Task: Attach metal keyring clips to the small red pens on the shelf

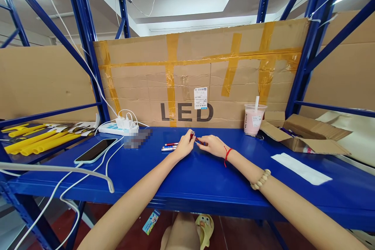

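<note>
Over the blue tabletop (pixel 187 179) my two hands are close together, fingertips almost meeting. My left hand (pixel 184 145) is closed around a red pen (pixel 192 136), its end showing between thumb and forefinger. In a pinch, my right hand (pixel 213 145) grips a thin dark red pen part (pixel 200 141); the fingers hide much of it. I cannot tell whether the two pieces touch. Just left of my left hand lie a red pen (pixel 171 144) and a silver-and-blue pen (pixel 168 149), partly covered by that hand.
A phone (pixel 96 150), white cables and a power strip (pixel 120 128) occupy the left side. Yellow-handled tools (pixel 47 142) lie beyond. At right stand a pink drink cup (pixel 252 120) and an open cardboard box (pixel 307 134), near a white strip (pixel 301 168). Cardboard (pixel 140 86) walls the back.
</note>
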Available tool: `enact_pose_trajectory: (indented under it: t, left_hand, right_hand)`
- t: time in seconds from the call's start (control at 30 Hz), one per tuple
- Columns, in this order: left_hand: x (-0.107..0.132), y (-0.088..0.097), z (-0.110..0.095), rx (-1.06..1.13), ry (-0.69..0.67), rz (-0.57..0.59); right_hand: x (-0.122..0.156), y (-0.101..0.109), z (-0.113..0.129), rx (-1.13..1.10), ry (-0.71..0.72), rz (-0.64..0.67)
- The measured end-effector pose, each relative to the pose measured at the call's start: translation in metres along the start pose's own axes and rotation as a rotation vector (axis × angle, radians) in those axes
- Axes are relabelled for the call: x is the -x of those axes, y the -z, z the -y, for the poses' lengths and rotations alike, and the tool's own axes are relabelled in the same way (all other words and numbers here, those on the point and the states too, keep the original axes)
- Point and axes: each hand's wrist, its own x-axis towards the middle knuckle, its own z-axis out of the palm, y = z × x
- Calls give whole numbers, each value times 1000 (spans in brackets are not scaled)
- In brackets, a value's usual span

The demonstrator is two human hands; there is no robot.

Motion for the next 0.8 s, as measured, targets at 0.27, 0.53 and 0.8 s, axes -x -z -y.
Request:
enact_pose_trajectory:
  t: [0.27,0.53,0.8]
  left_hand:
    - [1,2,-8,4,2,-36]
    - [-1,7,-13,22,64,-67]
    - [1,12,-9,-65,-99,70]
  right_hand:
    - [-2,-2,0,-46,33,-123]
    - [-5,-2,-1,-60,-6,-213]
    - [-4,0,-4,-101,-67,-442]
